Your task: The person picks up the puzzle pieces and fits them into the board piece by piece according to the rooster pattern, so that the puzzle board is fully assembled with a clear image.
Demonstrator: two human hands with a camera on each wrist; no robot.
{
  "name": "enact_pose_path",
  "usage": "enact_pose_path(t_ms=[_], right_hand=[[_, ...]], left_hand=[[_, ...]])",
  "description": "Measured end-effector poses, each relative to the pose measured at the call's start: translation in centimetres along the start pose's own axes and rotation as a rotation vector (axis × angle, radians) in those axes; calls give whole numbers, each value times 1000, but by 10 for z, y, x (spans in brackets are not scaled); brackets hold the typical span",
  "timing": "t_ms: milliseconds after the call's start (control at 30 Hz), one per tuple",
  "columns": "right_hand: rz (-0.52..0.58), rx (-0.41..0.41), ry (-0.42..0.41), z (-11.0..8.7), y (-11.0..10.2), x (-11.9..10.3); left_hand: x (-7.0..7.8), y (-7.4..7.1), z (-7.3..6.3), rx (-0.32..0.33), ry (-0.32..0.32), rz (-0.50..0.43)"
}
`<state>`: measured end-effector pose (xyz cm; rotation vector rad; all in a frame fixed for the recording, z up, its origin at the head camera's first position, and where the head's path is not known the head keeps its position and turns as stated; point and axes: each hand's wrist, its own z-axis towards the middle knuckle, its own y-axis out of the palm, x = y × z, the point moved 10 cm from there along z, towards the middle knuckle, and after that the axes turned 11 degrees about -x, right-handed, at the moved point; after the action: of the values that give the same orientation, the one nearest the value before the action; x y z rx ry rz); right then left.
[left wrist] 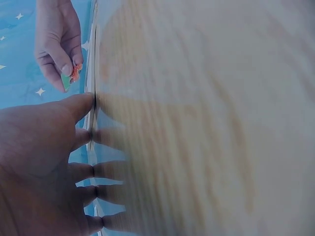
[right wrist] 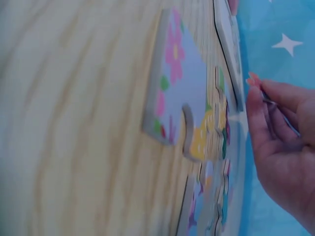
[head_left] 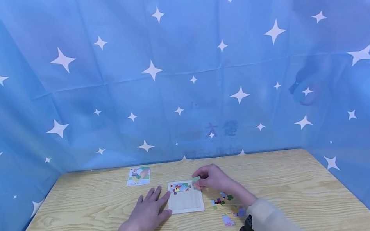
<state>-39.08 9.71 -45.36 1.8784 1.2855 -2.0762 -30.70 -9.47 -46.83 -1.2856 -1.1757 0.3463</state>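
A square wooden puzzle tray [head_left: 186,206] lies on the table, with colourful fitted puzzle pieces [head_left: 179,187] along its far left part. My right hand [head_left: 214,178] pinches a green and orange puzzle piece [head_left: 196,181] between thumb and fingers, over the tray's far right corner. That piece [left wrist: 71,78] shows in the left wrist view too. My left hand [head_left: 148,211] rests flat on the table with fingers spread, its thumb and forefinger at the tray's left edge. In the left wrist view the left hand's fingertips [left wrist: 96,170] meet the tabletop.
Several loose puzzle pieces [head_left: 219,201] lie right of the tray, including a lilac one with a pink flower [right wrist: 175,64]. A square picture card [head_left: 138,176] lies at the back left. A blue curtain with white stars [head_left: 168,94] surrounds the wooden table [head_left: 77,209].
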Motion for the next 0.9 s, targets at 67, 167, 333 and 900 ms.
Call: enact_pose_path(t_ms=[67,167,333,900], right_hand=[[7,-7,1,1,3,-1],[19,-12,0,2,6,-2],[12,-14,-5,4,11,-4],[-63,37,-9,6,10,-4]], left_hand=[[1,-1,-1,-5,-5,0],[3,-2,-2,-10,-11,1],[5,-4,-3,-12,-16,5],[7,-6,-4,-16,-51,6]])
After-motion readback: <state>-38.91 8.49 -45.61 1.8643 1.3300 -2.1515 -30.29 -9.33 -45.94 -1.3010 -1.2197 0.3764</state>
